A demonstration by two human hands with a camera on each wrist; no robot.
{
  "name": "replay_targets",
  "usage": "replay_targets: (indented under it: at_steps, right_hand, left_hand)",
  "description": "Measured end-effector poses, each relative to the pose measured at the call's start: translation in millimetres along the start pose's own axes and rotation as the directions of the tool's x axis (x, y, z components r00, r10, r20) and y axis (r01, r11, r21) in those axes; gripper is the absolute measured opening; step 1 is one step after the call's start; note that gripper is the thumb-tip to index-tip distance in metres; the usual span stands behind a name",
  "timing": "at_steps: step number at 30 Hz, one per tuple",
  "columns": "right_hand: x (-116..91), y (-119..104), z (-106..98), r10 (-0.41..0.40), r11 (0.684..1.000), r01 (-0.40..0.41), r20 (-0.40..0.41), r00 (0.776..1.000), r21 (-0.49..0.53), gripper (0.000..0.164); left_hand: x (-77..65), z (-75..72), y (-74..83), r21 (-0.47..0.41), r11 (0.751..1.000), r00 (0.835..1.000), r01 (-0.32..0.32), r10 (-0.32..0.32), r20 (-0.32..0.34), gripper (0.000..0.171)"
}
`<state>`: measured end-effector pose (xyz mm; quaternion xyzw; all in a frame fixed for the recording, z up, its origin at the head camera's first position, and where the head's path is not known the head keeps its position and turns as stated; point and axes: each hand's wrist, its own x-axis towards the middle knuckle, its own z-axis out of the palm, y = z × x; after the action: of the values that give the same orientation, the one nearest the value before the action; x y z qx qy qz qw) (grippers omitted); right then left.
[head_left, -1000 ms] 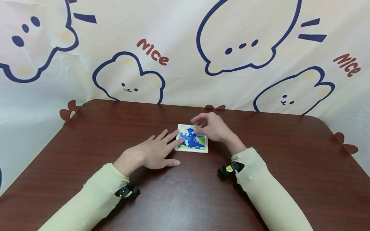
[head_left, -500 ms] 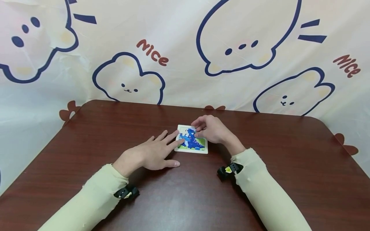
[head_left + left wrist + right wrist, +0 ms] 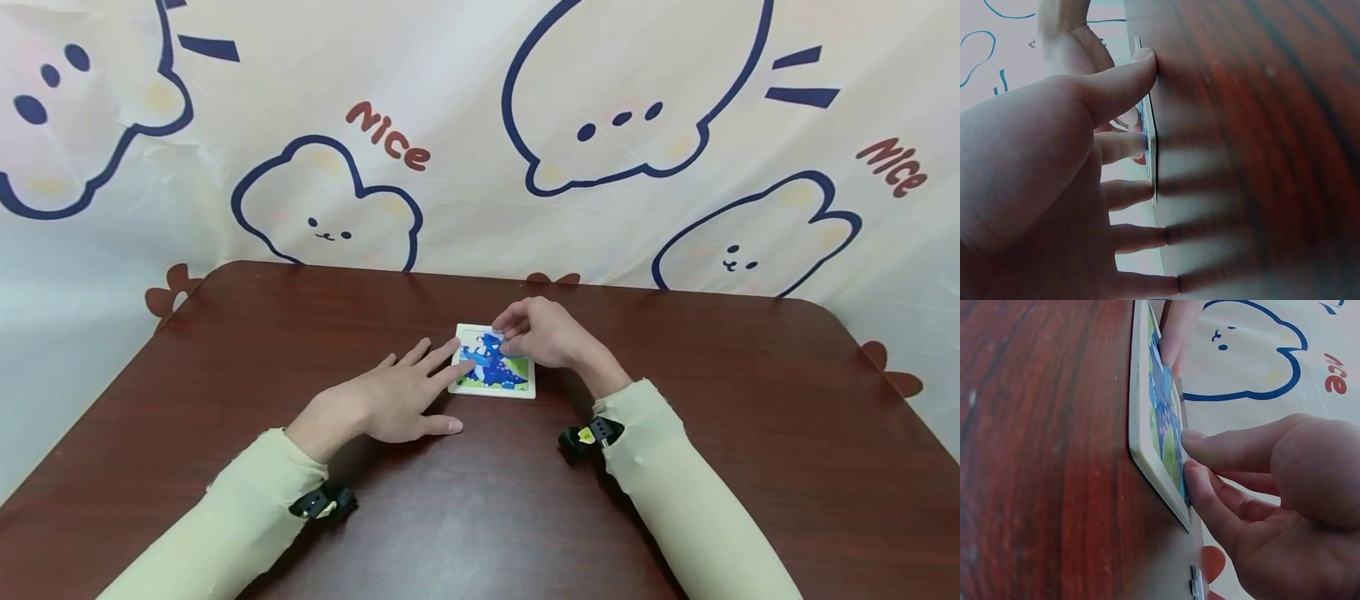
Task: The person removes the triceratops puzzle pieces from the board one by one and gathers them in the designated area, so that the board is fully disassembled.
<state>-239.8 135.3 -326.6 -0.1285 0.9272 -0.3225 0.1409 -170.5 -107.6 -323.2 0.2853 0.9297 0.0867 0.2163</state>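
A small square picture puzzle (image 3: 491, 375), white-framed with a blue dinosaur picture, lies flat on the table. My left hand (image 3: 397, 400) spreads its fingers at the puzzle's left side; two fingertips rest on it, and the thumb stretches out nearer to me. At the far right corner, my right hand (image 3: 551, 333) bends over the picture. In the right wrist view, its thumb and index fingertips are close together at the puzzle's surface (image 3: 1163, 419). Whether they pinch a piece there is hidden. The left wrist view catches the puzzle edge-on (image 3: 1151, 137) beyond the left fingers.
The dark brown wooden table (image 3: 480, 500) extends around the puzzle on all sides. Behind its far edge hangs a pale cloth (image 3: 465, 217) printed with cartoon outlines and red lettering. A small black camera (image 3: 326, 502) sits on the left wrist, another camera (image 3: 588, 437) on the right.
The whole head view has shifted slightly, so the scene sits a little farther left. Both hands keep nearly the same places on the puzzle, with only slight movement of the right fingers.
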Motion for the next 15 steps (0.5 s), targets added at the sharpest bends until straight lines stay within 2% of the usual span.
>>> replay_targets:
  at_steps: [15]
  right_hand:
    - [1.7,0.5,-1.4,0.024,1.0,-0.024,0.039,0.999,0.01,0.029]
  left_hand:
    - [-0.7,0.6,-0.6,0.004,1.0,1.0,-0.008,0.008,0.005,0.083]
